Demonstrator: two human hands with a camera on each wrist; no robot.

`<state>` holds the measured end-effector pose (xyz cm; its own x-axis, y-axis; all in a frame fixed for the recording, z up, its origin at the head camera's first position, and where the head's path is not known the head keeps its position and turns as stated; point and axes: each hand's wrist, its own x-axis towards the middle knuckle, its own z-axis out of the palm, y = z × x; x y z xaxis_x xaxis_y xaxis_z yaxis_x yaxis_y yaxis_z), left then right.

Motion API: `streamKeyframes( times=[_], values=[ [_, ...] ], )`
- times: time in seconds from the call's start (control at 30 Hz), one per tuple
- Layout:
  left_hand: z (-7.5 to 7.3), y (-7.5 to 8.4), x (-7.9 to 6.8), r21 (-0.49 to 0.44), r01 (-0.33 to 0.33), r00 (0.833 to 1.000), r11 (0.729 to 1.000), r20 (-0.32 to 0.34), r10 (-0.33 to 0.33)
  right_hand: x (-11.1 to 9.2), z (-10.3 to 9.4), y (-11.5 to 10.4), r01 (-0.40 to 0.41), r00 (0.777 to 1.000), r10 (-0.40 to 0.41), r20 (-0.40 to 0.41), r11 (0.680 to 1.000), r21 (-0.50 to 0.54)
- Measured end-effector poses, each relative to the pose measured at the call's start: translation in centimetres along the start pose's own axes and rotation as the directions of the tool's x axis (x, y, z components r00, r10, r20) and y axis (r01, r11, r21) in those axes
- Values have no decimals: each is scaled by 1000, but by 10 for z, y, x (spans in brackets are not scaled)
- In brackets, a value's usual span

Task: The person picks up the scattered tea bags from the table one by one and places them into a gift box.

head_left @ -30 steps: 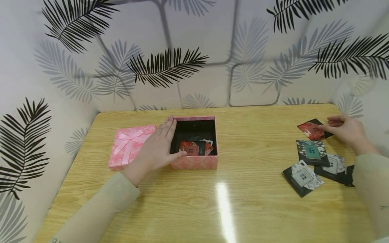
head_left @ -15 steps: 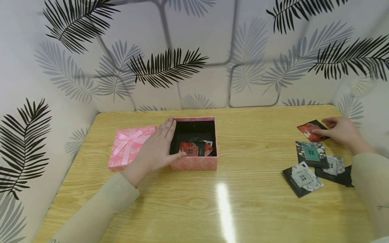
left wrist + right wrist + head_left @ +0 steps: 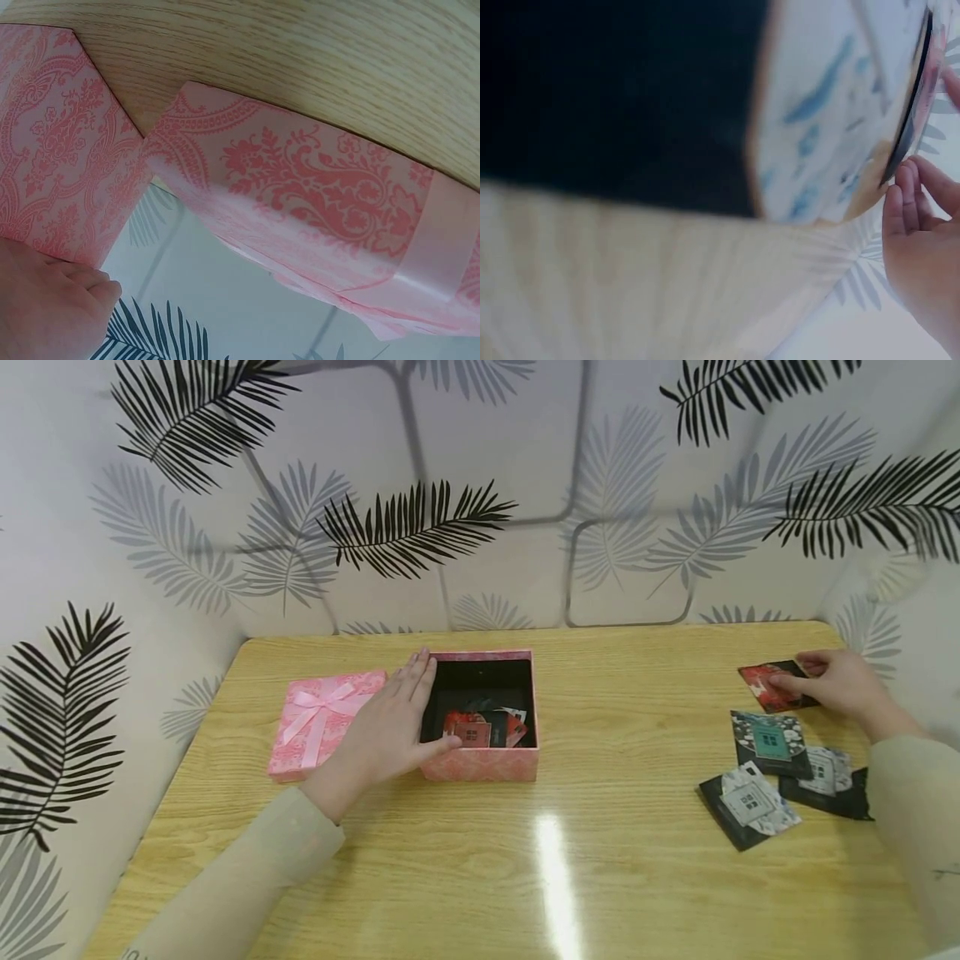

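Observation:
My left hand (image 3: 386, 727) rests along the left rim of an open pink box (image 3: 480, 767), fingers straight, thumb over the front corner. In the left wrist view, fingertips lie at the edge of the pink patterned box wall (image 3: 67, 142). Inside the black interior lie several flat packets, a red-and-black one (image 3: 474, 732) on top. At the far right of the table, my right hand (image 3: 847, 685) pinches the edge of a square red-and-black packet (image 3: 772, 687), thumb on its face. The right wrist view shows fingertips at the thin edge of that packet (image 3: 909, 112).
A pink lid (image 3: 322, 718) with a ribbon bow lies left of the box. Nearer than the right hand lie a green-labelled packet (image 3: 771, 743), a grey-labelled packet (image 3: 748, 804) and another grey-labelled one (image 3: 821, 777), with a dark packet partly under the right sleeve. A leaf-patterned wall (image 3: 525, 577) stands behind.
My right hand has moved slightly left, its thumb sliding further over the red-and-black packet, which has turned a little. The left hand and box stay put.

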<state>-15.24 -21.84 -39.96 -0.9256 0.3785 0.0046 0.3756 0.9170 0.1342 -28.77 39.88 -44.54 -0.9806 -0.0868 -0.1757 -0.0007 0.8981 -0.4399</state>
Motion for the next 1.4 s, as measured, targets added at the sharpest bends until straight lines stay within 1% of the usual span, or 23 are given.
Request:
streamKeyframes(
  times=[0.07,0.17,0.3,0.47,0.6,0.7,0.77,0.87,0.97,1.07,1.23,1.4],
  values=[
    [0,0,0,-2,-1,1000,1000,1,1,1,-1,-1,-16,999,16,35,1000,10],
    [1,0,0,-4,-4,1000,1000,3,4,4,0,-3,-29,998,29,48,1000,-1],
    [1,0,1,0,-13,1000,1000,5,13,6,2,-3,-31,999,31,14,999,-17],
    [1,-1,1,0,-20,1000,1000,8,20,6,1,-2,-36,999,36,-16,999,3],
    [1,-3,2,8,-24,1000,1000,7,24,6,1,-2,-11,999,10,-38,1000,-26],
    [1,-3,3,10,-25,1000,1000,7,25,6,3,-2,-3,998,1,-57,1000,-29],
    [1,-3,3,6,-24,1000,1000,7,24,5,3,-1,-10,998,10,-58,1000,1],
    [0,-2,3,4,-18,1000,1000,11,18,4,3,0,-17,999,20,-32,996,89],
    [-1,-1,2,14,-6,1000,1000,18,6,3,1,2,-20,1000,21,-5,988,153],
    [-1,0,2,17,2,1000,1000,20,-2,3,-1,4,-32,999,33,-5,989,145],
    [0,0,2,10,5,1000,1000,19,-5,1,-2,4,-47,998,50,-27,993,107],
    [-1,0,1,-4,7,1000,1000,14,-7,2,-3,1,-26,998,29,-53,997,69]
  ],
)
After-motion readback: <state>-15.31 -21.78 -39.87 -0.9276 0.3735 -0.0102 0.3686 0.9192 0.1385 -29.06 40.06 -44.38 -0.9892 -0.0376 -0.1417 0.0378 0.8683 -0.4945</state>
